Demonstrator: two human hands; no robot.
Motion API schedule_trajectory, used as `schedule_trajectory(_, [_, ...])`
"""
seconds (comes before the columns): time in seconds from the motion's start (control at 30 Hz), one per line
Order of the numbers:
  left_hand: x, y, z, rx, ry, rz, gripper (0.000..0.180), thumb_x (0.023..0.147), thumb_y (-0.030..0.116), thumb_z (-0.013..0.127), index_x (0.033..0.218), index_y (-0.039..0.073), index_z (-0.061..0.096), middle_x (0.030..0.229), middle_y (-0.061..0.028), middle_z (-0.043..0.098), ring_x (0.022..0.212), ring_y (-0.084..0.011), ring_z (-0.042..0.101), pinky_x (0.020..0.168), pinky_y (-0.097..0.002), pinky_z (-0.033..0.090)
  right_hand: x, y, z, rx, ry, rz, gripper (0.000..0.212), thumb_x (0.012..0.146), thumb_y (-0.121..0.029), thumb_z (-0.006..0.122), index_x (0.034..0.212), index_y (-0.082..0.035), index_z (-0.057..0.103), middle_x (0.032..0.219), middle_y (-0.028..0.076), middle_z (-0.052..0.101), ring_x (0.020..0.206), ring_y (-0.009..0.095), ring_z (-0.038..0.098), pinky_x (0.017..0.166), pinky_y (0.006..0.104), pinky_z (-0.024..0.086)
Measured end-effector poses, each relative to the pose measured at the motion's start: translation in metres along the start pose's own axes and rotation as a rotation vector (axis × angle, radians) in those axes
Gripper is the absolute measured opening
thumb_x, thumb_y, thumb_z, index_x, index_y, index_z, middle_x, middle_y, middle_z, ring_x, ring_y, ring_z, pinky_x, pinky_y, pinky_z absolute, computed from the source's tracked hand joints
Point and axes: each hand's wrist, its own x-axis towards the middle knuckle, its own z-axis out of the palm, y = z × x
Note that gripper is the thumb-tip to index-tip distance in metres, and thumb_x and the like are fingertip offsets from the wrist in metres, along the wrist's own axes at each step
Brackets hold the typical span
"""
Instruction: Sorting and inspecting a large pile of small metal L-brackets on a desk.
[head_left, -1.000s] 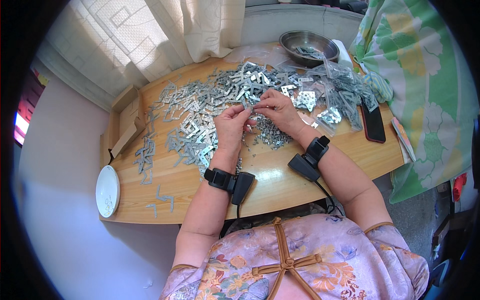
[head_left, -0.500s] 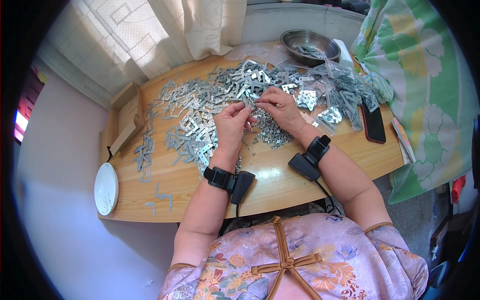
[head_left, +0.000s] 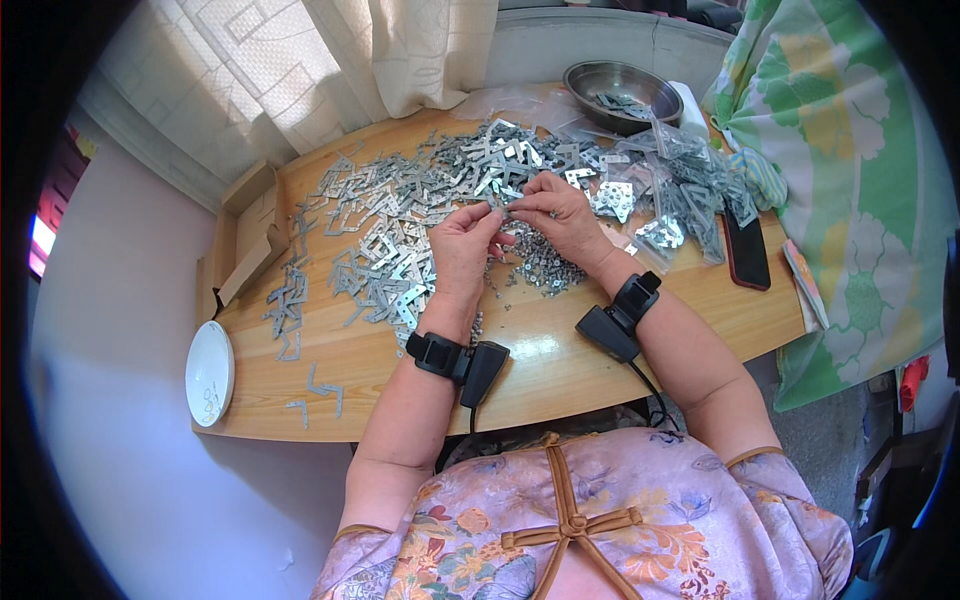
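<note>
My left hand (head_left: 462, 250) and my right hand (head_left: 565, 220) meet over the middle of the table, fingertips almost touching. Both are closed in a pinch. Whatever lies between their fingers is too small to make out against the metal behind. Beyond and to the left of them spreads a heap of flat L-shaped metal brackets (head_left: 385, 205). Small screws and nuts (head_left: 548, 265) lie in a loose pile just under and right of my fingers.
A metal bowl (head_left: 574, 90) with brackets stands at the back right, near clear plastic bags of parts (head_left: 690, 160). A dark phone (head_left: 748, 255) lies at the right. At the left are an open cardboard box (head_left: 262, 250), a white plate (head_left: 210, 350) and stray brackets (head_left: 325, 385).
My hands stay nearly in place, fingertips together. The view has shifted very slightly; nothing else visibly moves.
</note>
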Motion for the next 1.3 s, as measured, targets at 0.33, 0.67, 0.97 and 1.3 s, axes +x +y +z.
schedule_trajectory(0.33, [0.0009,-0.0012,-0.0011,0.083,-0.033,0.019,0.018,0.079,0.009,0.063,0.093,-0.003,0.06,0.075,-0.0076,0.063,0.058,-0.0129,0.061,0.045,-0.0189,0.044,0.0002,-0.0003,-0.0006,-0.168,0.007,-0.063,0.011,0.07,-0.01,0.069,0.08,-0.008,0.067,0.077,0.005,0.055,0.07,0.018,0.056,0.06,0.0264,0.045])
schedule_trajectory(0.67, [-0.0012,0.0011,0.0016,0.133,-0.031,0.098,0.015,0.08,0.005,0.06,0.092,-0.004,0.061,0.072,-0.0053,0.063,0.055,-0.0085,0.059,0.045,-0.0166,0.042,0.0014,-0.0032,-0.0033,-0.005,0.001,0.015,0.013,0.07,-0.009,0.069,0.083,-0.006,0.067,0.078,0.005,0.055,0.07,0.017,0.056,0.061,0.0259,0.045])
schedule_trajectory(0.97, [-0.0024,0.0022,0.0032,0.124,-0.035,0.119,0.014,0.081,0.005,0.06,0.091,-0.003,0.062,0.072,-0.005,0.063,0.055,-0.0086,0.059,0.045,-0.0168,0.043,0.0006,-0.0039,-0.0024,-0.153,0.04,-0.078,0.012,0.07,-0.008,0.067,0.082,-0.007,0.066,0.077,0.006,0.056,0.069,0.019,0.057,0.059,0.0268,0.046])
schedule_trajectory(1.3, [-0.0038,0.0025,0.0054,0.09,-0.02,0.134,0.015,0.081,0.007,0.06,0.092,-0.004,0.062,0.076,-0.0068,0.064,0.059,-0.0112,0.062,0.046,-0.0173,0.045,0.001,-0.0061,-0.0023,-0.118,0.072,-0.073,0.014,0.071,-0.004,0.066,0.084,-0.006,0.067,0.078,0.006,0.056,0.069,0.018,0.057,0.059,0.026,0.046])
